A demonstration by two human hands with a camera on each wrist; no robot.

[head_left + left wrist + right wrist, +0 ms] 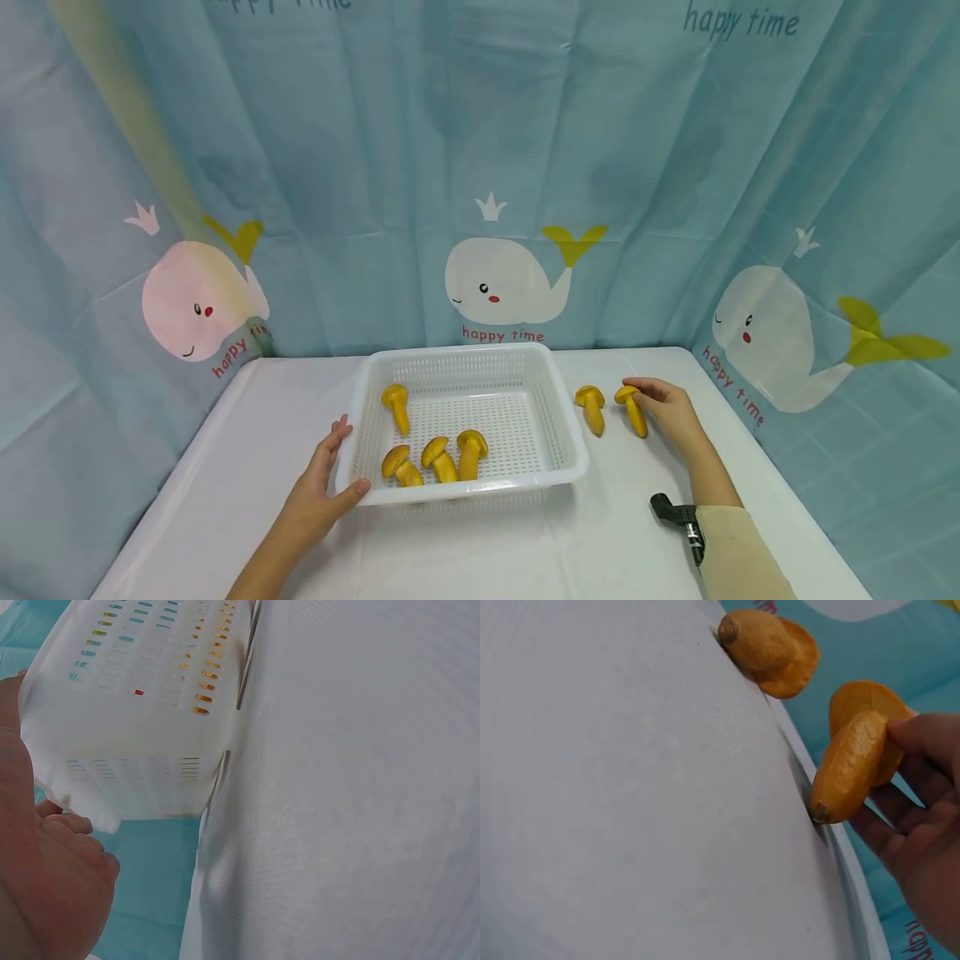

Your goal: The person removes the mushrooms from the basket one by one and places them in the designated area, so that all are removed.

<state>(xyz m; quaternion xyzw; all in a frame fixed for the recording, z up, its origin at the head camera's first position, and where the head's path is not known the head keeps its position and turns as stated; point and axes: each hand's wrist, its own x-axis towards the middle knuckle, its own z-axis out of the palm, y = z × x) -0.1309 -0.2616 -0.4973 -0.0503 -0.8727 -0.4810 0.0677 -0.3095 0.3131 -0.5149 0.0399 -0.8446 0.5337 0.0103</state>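
My left hand [311,500] holds the left end of a white plastic basket [495,487], thumb on the front corner of its rim and fingers along the left side. Several yellow-brown mushrooms [471,454] lie inside, most of them along the front wall. To the right of the basket, my right hand [672,410] pinches a yellow mushroom [849,769] between thumb and fingers; its stem end is at or just above the table. Another mushroom [592,410] lies between that hand and the basket. The left wrist view shows the basket's slotted wall [120,727].
A white cloth covers the table [465,550]. Blue curtains [360,250] printed with whales rise behind and beside it. A black wrist device [678,512] is at the right forearm, by a beige sleeve [742,550].
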